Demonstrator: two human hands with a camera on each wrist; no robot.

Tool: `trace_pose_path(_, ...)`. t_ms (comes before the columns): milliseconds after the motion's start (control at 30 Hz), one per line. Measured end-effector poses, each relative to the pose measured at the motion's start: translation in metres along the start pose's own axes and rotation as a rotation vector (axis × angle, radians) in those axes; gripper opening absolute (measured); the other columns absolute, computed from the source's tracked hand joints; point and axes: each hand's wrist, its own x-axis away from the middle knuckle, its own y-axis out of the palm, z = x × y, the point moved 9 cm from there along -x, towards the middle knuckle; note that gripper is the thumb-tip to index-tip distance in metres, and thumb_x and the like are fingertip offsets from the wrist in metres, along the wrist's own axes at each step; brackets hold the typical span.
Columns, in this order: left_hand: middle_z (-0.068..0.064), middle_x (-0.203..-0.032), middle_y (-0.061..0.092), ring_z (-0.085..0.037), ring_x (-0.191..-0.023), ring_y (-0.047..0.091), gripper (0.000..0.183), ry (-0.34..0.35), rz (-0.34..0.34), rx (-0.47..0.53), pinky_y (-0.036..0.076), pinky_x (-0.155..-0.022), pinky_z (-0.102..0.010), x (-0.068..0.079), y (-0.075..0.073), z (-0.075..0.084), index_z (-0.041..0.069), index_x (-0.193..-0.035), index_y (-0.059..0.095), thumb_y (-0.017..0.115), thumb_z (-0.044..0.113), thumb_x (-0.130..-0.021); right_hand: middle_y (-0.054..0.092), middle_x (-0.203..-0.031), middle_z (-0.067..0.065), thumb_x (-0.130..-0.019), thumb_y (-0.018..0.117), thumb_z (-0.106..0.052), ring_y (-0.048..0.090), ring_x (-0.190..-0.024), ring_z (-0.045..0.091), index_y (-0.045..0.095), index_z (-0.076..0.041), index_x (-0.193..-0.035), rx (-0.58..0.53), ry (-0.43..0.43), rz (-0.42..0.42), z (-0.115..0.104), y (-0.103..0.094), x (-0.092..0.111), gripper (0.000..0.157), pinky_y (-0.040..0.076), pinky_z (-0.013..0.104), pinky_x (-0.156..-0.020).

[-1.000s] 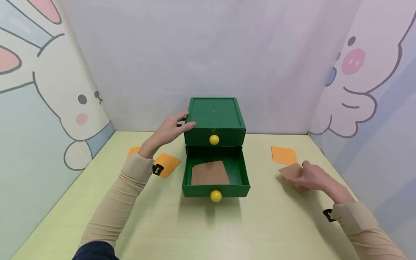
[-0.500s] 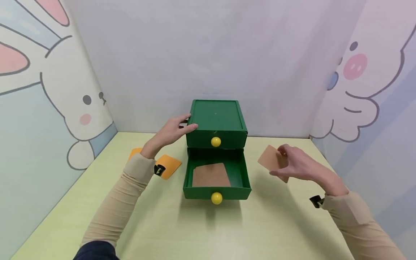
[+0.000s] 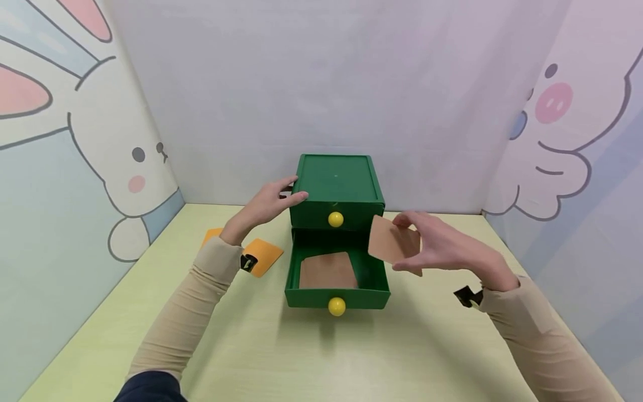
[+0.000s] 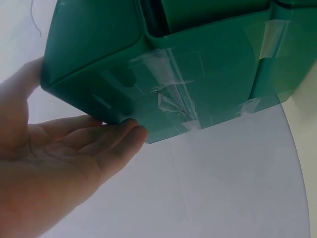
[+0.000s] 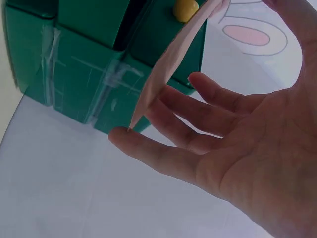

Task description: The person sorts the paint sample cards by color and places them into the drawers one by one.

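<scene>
A green two-drawer box with yellow knobs stands in the middle of the table, its lower drawer pulled out. Inside that drawer lie flat brown square cards. My left hand rests at the box's upper left edge, thumb near the front top corner; in the left wrist view its extended fingers touch the green side. My right hand pinches a brown card by its edges, tilted and overlapping the drawer's right side. The right wrist view shows this card nearly edge-on, slightly bowed.
Two orange square cards, one at the left and one partly behind the left forearm, lie on the table. A pale wall stands behind the box, with cartoon panels on both sides. Clear tape runs across the box's side.
My right hand has lifted a brown card from the table at the right and carried it left to the drawer. The left hand stays at the box. An orange card at the right is now hidden.
</scene>
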Motion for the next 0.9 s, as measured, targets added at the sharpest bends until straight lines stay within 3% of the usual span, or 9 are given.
trace_pose_path(333,-0.016,-0.157,0.029,-0.038,-0.137,0.041,0.069,-0.016,-0.011,-0.003,0.04,-0.109,-0.051,0.0,0.001,0.0,0.007,-0.153,0.024,0.051,0.041,-0.099,0.053,-0.129,0.002,-0.068,0.086,-0.042,0.05,-0.114,0.017,0.046,-0.009,-0.132,-0.023,-0.045,-0.054,-0.028,0.018,-0.02,0.083,0.049,0.039,-0.097)
trace_pose_path(567,-0.017,-0.157,0.029,-0.038,-0.137,0.042,0.07,-0.023,-0.011,-0.001,0.04,-0.109,-0.051,-0.001,0.001,0.0,0.007,-0.153,0.024,0.051,0.041,-0.099,0.051,-0.131,0.001,-0.069,0.085,-0.041,0.049,-0.114,0.016,0.043,-0.01,-0.134,-0.049,-0.06,-0.076,-0.036,0.029,-0.028,0.084,0.049,0.036,-0.096)
trace_pose_path(900,-0.017,-0.157,0.03,-0.038,-0.137,0.042,0.07,-0.028,-0.014,-0.02,0.04,-0.109,-0.052,-0.001,0.001,-0.001,0.008,-0.154,0.024,0.051,0.042,-0.099,0.051,-0.132,0.003,-0.07,0.085,-0.04,0.05,-0.116,0.019,0.042,-0.009,-0.135,0.007,-0.086,-0.114,-0.044,0.041,-0.031,0.083,0.049,0.039,-0.099)
